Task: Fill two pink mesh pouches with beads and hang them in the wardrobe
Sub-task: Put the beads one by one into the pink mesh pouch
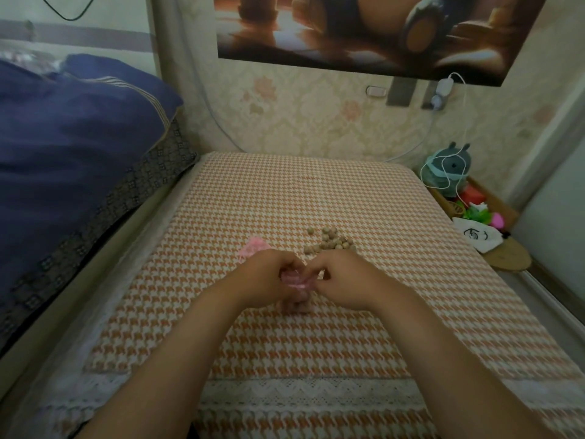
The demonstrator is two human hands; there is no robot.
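A pink mesh pouch (297,291) with beads inside hangs between my two hands, just above the orange houndstooth cloth (285,198). My left hand (269,278) pinches its top from the left. My right hand (343,280) pinches the top and its pink ribbon from the right. A second pink mesh pouch (253,246) lies flat on the cloth just beyond my left hand. A loose pile of tan beads (330,243) sits beyond my right hand. The wardrobe is out of view.
A bed with a dark blue duvet (72,137) runs along the left. At the right edge stands a wooden tray (493,201) with a grey plush toy (448,172), a white drawstring bag (476,237) and small colourful items. A white cable hangs from a wall charger (443,88).
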